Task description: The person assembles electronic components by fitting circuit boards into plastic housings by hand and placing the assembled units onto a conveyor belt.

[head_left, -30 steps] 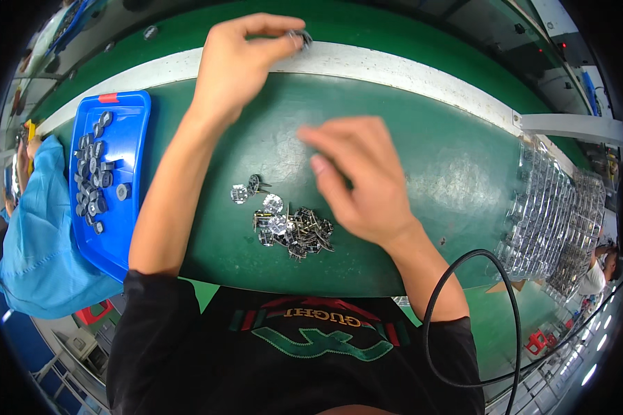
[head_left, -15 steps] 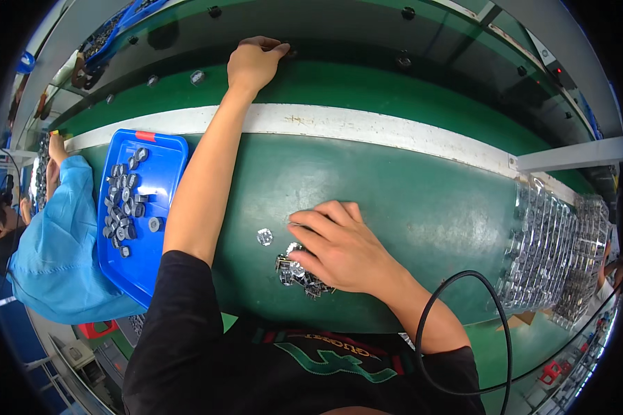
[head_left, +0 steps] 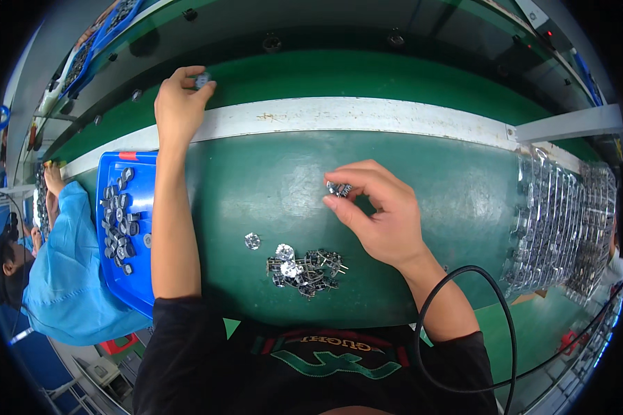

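Observation:
My left hand (head_left: 178, 107) reaches over the green belt beyond the white rail. Its thumb and fingers close on a small round grey part (head_left: 202, 80), somewhat blurred. Above the green worktop, my right hand (head_left: 384, 211) pinches a small circuit board (head_left: 338, 189) with pins between thumb and forefinger. Nearer to me lies a heap of similar small circuit boards (head_left: 311, 271), some with shiny silver round faces. One silver round piece (head_left: 253, 241) sits apart, to the left of the heap. My left forearm passes over the right side of a blue tray (head_left: 144, 160).
Dark round parts (head_left: 120, 220) fill the tray's left side. The white rail (head_left: 311, 114) separates worktop and belt, which carries scattered parts (head_left: 272, 43). Stacked clear plastic trays (head_left: 550, 221) stand at right. A black cable (head_left: 467, 273) loops by my right forearm. A blue-sleeved person (head_left: 76, 263) works at left.
My left hand has moved left along the belt and now grips a round part. My right hand has risen from the heap with a circuit board, moving away from me and right.

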The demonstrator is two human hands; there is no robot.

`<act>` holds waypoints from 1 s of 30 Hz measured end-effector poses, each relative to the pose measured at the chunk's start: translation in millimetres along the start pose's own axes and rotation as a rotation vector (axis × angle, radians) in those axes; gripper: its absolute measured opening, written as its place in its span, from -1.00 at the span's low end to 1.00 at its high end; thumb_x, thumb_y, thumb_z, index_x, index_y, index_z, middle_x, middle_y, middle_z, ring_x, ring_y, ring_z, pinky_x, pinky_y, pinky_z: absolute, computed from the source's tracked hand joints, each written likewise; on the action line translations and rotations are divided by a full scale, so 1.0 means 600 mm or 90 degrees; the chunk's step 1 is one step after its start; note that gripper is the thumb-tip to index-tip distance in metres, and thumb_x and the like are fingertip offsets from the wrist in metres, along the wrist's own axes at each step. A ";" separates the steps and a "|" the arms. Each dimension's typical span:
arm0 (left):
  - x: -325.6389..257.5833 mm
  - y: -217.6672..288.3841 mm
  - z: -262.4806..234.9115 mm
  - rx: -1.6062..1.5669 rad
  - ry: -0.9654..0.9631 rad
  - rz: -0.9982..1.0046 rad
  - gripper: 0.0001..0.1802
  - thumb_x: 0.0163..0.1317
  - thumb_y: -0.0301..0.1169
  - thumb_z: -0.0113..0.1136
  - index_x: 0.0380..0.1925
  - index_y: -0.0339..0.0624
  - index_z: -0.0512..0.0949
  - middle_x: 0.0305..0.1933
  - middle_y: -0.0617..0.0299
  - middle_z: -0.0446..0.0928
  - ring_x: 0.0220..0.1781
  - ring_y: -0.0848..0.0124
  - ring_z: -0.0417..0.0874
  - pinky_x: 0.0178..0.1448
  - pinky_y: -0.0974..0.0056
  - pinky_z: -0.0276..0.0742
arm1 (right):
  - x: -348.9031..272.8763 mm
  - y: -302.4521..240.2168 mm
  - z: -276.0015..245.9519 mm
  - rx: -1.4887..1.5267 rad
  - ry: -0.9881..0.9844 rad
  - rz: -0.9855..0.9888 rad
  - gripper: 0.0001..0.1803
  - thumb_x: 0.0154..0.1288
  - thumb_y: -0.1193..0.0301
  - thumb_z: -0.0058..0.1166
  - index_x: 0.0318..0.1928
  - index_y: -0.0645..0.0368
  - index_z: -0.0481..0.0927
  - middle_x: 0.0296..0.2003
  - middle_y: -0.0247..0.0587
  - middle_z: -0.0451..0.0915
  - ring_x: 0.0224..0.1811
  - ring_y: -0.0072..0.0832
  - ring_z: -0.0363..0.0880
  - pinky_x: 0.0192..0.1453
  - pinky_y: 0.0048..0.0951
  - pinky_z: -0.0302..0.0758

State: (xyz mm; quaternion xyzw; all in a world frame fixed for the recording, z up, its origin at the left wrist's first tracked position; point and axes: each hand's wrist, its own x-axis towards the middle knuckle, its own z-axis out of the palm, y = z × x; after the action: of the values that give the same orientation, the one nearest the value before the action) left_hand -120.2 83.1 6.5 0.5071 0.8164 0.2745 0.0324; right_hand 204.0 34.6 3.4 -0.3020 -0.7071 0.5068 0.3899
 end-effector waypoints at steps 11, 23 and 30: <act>-0.211 0.160 -0.017 -0.937 -0.363 -0.343 -0.52 0.15 -0.68 0.34 0.12 -0.38 0.53 -0.05 0.00 0.65 -0.18 0.39 0.71 -0.03 0.36 0.66 | 0.007 -0.002 -0.018 0.037 0.097 -0.053 -0.73 0.21 0.63 0.26 -0.05 0.24 0.71 -0.10 -0.16 0.66 -0.18 -0.51 0.64 -0.13 -0.54 0.59; -0.245 0.149 0.005 -1.100 -0.464 -0.293 -0.60 0.38 -0.57 0.12 0.21 -0.39 0.46 0.09 -0.09 0.60 -0.01 0.28 0.72 0.14 0.25 0.70 | 0.003 -0.012 -0.012 0.034 0.177 -0.013 -0.73 0.26 0.67 0.18 -0.03 0.27 0.70 -0.18 -0.14 0.66 -0.18 -0.51 0.64 -0.12 -0.54 0.60; -0.257 0.155 0.014 -1.119 -0.489 -0.237 -0.59 0.37 -0.58 0.12 0.21 -0.44 0.43 0.14 -0.07 0.57 0.15 0.26 0.65 0.26 0.18 0.64 | 0.005 -0.018 -0.007 -0.074 0.215 -0.119 -0.80 0.15 0.68 0.27 -0.18 0.27 0.70 -0.29 -0.20 0.63 -0.32 -0.49 0.63 -0.34 -0.52 0.57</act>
State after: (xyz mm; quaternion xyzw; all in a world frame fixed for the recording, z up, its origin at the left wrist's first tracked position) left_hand 32.4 -12.5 9.4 0.2200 0.3216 0.5917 0.7057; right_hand 205.5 35.8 15.2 -0.3375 -0.6849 0.3689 0.5300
